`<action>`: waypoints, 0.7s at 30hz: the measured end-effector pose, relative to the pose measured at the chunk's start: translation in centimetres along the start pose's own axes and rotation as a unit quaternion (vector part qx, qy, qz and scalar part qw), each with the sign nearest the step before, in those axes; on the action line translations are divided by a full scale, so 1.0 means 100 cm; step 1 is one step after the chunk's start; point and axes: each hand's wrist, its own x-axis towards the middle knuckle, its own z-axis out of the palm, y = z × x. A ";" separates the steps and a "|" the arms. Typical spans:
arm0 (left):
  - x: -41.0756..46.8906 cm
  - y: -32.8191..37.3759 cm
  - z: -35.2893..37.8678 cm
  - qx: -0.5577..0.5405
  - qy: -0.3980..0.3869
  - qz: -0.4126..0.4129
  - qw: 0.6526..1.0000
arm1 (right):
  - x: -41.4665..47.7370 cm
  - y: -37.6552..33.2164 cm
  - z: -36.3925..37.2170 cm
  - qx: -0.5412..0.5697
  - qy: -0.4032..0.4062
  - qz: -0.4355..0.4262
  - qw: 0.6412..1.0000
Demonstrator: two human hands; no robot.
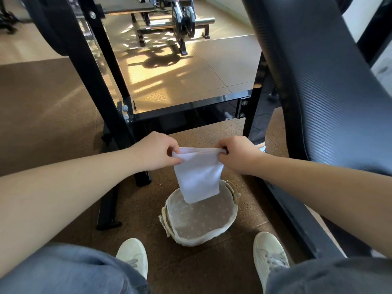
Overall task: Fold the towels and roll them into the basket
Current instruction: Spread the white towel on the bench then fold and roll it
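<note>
Pinching the folded white cloth towel [198,174] by its top corners, your left hand [156,150] and right hand [238,154] are both gripping it mid-frame, so it's hanging over the round woven basket with the dotted fabric liner [199,217], lower centre, between your pale sneakers [269,255].

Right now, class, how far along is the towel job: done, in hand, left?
Done: the white towel looks folded into a narrow strip. In hand: the left hand and right hand pinch its top edge, hanging it over the basket. Left: it is not rolled, and the basket holds only its liner.
</note>
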 end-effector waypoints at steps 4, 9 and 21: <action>0.001 -0.001 0.000 -0.092 0.066 -0.042 0.993 | 0.001 0.003 -0.005 0.175 -0.005 0.070 0.982; 0.003 0.007 -0.001 -0.314 0.050 -0.140 0.938 | 0.005 0.006 -0.007 0.395 -0.019 0.135 0.909; 0.009 -0.001 0.003 -0.512 0.000 -0.214 0.832 | 0.004 0.008 -0.008 0.384 -0.011 0.155 0.910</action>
